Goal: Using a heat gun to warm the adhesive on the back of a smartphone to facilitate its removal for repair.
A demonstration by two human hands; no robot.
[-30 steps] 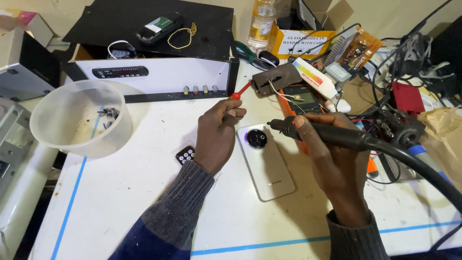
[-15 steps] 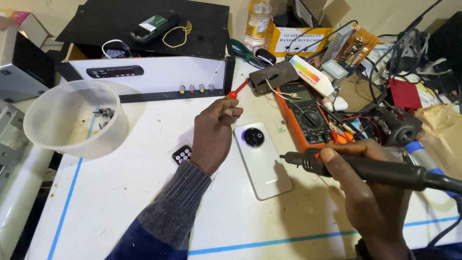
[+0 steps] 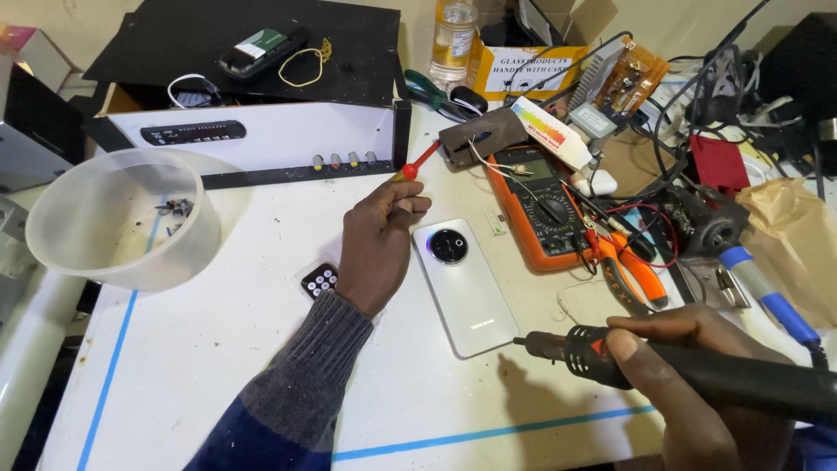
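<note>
A black soldering iron (image 3: 697,375) is gripped in the closed right hand (image 3: 697,392), its long axis lying nearly level, tip pointed left toward the lower corner of the white phone (image 3: 464,288). The phone lies face down on the table (image 3: 218,366), long axis running away and slightly left. A red screwdriver (image 3: 417,162) is pinched in the left hand (image 3: 377,244), beside the phone's top and nearer it.

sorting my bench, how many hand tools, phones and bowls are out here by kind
Screwdriver: 1, in left hand
Soldering tools: 2, black iron in right hand, blue iron lying
Pliers: 1
Phone: 1
Bowl: 1
Total: 6
</note>
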